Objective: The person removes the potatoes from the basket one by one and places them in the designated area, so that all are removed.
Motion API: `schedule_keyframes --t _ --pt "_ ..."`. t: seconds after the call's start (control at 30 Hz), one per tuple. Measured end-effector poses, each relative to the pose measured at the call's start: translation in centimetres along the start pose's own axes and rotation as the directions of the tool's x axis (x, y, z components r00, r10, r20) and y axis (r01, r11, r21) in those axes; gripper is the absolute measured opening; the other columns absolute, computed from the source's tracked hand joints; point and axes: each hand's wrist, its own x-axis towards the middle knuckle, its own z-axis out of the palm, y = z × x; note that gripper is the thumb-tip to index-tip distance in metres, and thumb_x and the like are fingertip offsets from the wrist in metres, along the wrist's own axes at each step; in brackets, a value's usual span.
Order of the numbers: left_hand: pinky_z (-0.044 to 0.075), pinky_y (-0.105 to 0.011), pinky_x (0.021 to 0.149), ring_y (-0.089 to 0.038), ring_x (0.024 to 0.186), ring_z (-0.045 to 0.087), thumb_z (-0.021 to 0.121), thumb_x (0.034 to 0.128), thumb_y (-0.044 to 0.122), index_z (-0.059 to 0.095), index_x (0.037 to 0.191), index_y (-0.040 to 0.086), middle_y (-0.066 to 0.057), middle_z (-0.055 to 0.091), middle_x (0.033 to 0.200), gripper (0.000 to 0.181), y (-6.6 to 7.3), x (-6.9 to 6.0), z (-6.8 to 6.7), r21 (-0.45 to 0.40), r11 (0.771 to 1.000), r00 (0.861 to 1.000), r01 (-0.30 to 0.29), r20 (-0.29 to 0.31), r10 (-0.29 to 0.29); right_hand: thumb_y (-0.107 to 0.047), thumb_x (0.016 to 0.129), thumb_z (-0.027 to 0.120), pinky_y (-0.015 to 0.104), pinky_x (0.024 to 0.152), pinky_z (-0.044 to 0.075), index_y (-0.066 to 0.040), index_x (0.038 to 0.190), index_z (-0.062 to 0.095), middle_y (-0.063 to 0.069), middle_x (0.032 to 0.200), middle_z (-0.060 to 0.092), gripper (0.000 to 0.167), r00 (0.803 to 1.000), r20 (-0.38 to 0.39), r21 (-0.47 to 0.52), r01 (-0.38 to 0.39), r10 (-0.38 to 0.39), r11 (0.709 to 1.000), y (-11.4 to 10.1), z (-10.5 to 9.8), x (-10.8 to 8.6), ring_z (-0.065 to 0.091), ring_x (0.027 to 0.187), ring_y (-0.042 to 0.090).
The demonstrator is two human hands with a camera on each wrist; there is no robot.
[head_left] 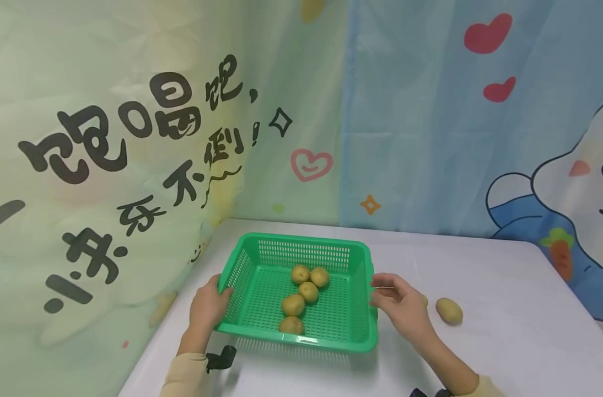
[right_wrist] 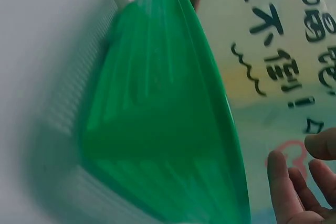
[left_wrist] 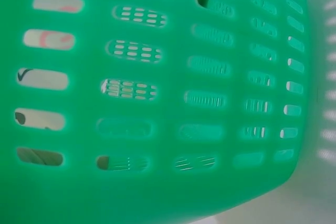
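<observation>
A green plastic basket (head_left: 331, 300) with slotted sides holds several potatoes (head_left: 294, 305) in a loose line on its floor. The front of the basket looks raised off the table. My left hand (head_left: 208, 304) grips the left rim, thumb over the edge. Beside the right rim is my right hand (head_left: 403, 309), its fingers loosely bent. In the right wrist view those fingers (right_wrist: 283, 182) stand apart from the basket's rim with nothing between them. Only the basket's slotted wall (left_wrist: 173, 108) fills the left wrist view; the left hand's fingers are mostly hidden there.
On the white table (head_left: 500, 286), one loose potato (head_left: 449, 311) lies right of my right hand. Another potato (head_left: 424, 300) is mostly hidden behind that hand. Printed curtains (head_left: 420, 138) hang along the back and left sides of the table.
</observation>
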Motion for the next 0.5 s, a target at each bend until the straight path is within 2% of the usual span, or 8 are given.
schedule_keyframes --t 0.07,0.13,0.33,0.4,0.5 --pt "0.041 -0.032 0.053 -0.020 0.062 0.056 0.059 0.0968 0.023 0.045 0.141 -0.003 -0.023 0.067 0.105 0.053 0.0 0.1 0.0 0.000 1.000 1.000 0.000 -0.005 0.000 -0.005 0.091 0.064 0.028 0.083 0.053 -0.003 0.124 0.058 0.013 0.121 0.062 0.034 0.998 0.060 0.024 0.003 -0.004 1.000 -0.6 1.4 0.1 0.061 0.108 0.025" --pt "0.041 -0.032 0.052 -0.020 0.062 0.055 0.059 0.0970 0.024 0.044 0.141 -0.002 -0.022 0.067 0.105 0.054 0.0 0.2 0.0 -0.004 1.000 1.000 0.000 -0.004 0.000 -0.006 0.091 0.066 0.033 0.085 0.053 -0.005 0.123 0.060 0.010 0.119 0.063 0.033 0.994 0.109 0.008 0.013 -0.013 1.000 -1.1 2.9 0.2 0.061 0.110 0.030" --pt "0.042 -0.031 0.052 -0.019 0.060 0.055 0.059 0.0969 0.023 0.044 0.142 -0.002 -0.022 0.067 0.104 0.054 0.0 0.2 0.2 -0.018 1.000 1.000 0.005 0.001 -0.005 -0.012 0.088 0.070 0.040 0.088 0.050 -0.011 0.117 0.065 0.004 0.115 0.065 0.030 0.976 0.216 -0.076 0.039 -0.022 0.996 -1.7 6.6 0.6 0.060 0.107 0.031" --pt "0.042 -0.031 0.052 -0.019 0.060 0.055 0.059 0.0967 0.023 0.045 0.141 -0.003 -0.022 0.067 0.104 0.053 -0.1 0.2 0.3 -0.014 1.000 1.000 0.002 -0.004 -0.002 -0.014 0.088 0.070 0.040 0.087 0.049 -0.009 0.118 0.064 0.006 0.116 0.065 0.031 0.963 0.266 -0.096 0.062 -0.034 0.993 -1.6 7.6 0.9 0.060 0.107 0.032" --pt "0.042 -0.031 0.052 -0.019 0.061 0.055 0.059 0.0966 0.023 0.045 0.141 -0.003 -0.023 0.066 0.105 0.053 -0.1 0.2 0.3 -0.001 1.000 1.000 -0.001 -0.010 0.001 -0.017 0.088 0.070 0.041 0.087 0.049 -0.005 0.120 0.063 0.011 0.119 0.064 0.034 0.934 0.354 -0.119 0.104 -0.055 0.987 -1.6 8.8 1.2 0.059 0.107 0.035"
